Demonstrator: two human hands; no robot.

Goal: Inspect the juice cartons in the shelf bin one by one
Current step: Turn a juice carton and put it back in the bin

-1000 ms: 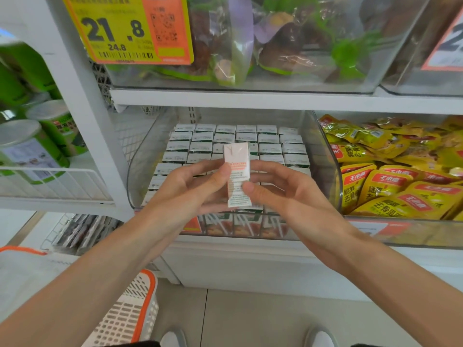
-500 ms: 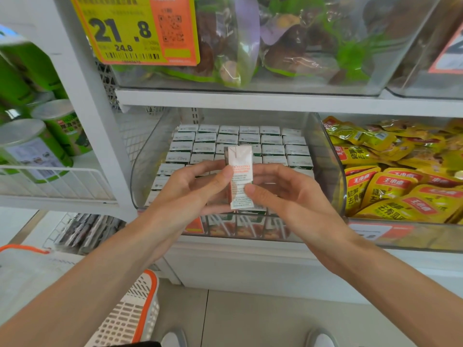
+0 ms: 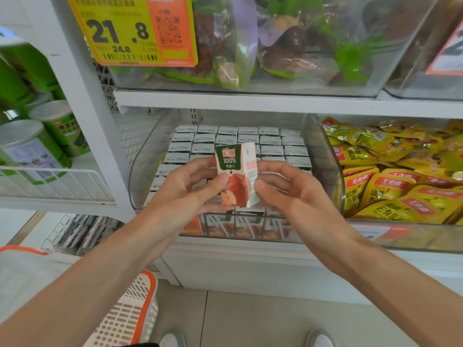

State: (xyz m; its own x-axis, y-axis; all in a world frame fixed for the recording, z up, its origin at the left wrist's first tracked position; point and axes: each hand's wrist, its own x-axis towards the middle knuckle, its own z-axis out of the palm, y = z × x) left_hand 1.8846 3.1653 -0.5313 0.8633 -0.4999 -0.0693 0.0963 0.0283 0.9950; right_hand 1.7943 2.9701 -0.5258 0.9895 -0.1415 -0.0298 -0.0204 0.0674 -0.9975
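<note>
Now, your left hand (image 3: pixel 184 194) and right hand (image 3: pixel 295 196) both pinch one juice carton (image 3: pixel 233 166), upright above the clear shelf bin (image 3: pixel 323 156), apple front facing you, other cartons (image 3: pixel 225 140) packed beneath.

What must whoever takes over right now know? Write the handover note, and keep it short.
Left hand: holds the juice carton, thumb on its apple-printed front, fingers behind.
Right hand: holds the same carton, thumb at its lower right edge.
Carton: roughly upright, front face toward the camera, held in front of the clear shelf bin.
Other cartons: standing in rows inside the bin.
Done: one carton is out and in hand for inspection.
Left: finish checking it, return it, then go through the rest one by one. How many are already checked cannot be told.
</note>
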